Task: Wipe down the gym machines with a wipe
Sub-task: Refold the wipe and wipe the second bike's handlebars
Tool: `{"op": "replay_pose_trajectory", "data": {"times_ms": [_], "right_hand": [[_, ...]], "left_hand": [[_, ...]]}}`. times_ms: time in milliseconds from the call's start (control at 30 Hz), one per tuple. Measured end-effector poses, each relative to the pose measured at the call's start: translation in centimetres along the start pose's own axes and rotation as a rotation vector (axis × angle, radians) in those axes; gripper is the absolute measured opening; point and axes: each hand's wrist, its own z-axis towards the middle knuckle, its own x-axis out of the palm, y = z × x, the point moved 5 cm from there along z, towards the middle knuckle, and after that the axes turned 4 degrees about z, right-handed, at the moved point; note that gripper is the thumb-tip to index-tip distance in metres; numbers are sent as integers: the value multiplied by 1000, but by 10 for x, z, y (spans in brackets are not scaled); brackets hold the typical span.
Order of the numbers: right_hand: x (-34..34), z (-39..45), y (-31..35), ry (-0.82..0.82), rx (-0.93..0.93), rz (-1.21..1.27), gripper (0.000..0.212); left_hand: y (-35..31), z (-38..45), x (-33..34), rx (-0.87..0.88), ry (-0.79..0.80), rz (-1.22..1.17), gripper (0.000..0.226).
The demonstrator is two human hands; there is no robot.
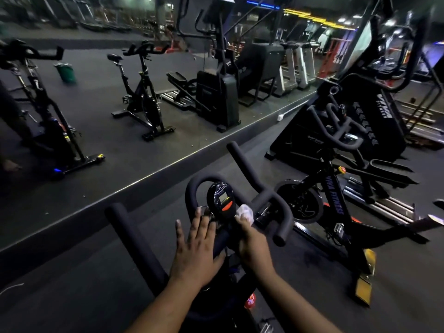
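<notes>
A black spin bike stands right in front of me, with foam-padded handlebars and a small oval console with a grey screen and an orange button. My right hand holds a crumpled white wipe against the right side of the console. My left hand lies flat with straight fingers over the bar stem, its fingertips reaching the console's left edge.
A large wall mirror fills the left and reflects bikes and a green bin. A second spin bike stands to the right, with a stair climber behind it. Dark rubber floor lies all around.
</notes>
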Motion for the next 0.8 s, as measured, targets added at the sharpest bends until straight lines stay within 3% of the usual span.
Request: {"op": "replay_pose_trajectory", "data": {"times_ms": [100,167,267,333,433,500,567,633,700,800], "right_hand": [[-20,2,-1,61,-91,36,45],[-50,32,-9,-53,-92,55,41],[-84,89,-26,-146,25,-139,41],[-78,108,-35,-32,83,-316,40],[-56,96,-30,9,113,-262,22],[-44,74,-26,49,57,-174,31],[-34,49,-21,192,-50,-230,49],[-37,41,-21,283,-128,-252,45],[-58,56,-20,213,-156,-121,37],[-98,100,-33,-67,-118,-59,33]], "left_hand": [[0,-2,2,2,-4,32,89],[0,-3,4,4,-21,56,88],[-2,-1,7,7,-32,108,88],[-4,-1,9,0,-27,132,89],[-2,-3,14,-1,-31,163,88],[-1,-3,15,-12,-14,163,86],[-3,-2,16,-23,-5,158,85],[-3,-2,14,-24,-18,161,84],[-2,-2,13,-19,-26,165,86],[-3,0,8,-32,-2,158,91]]}}
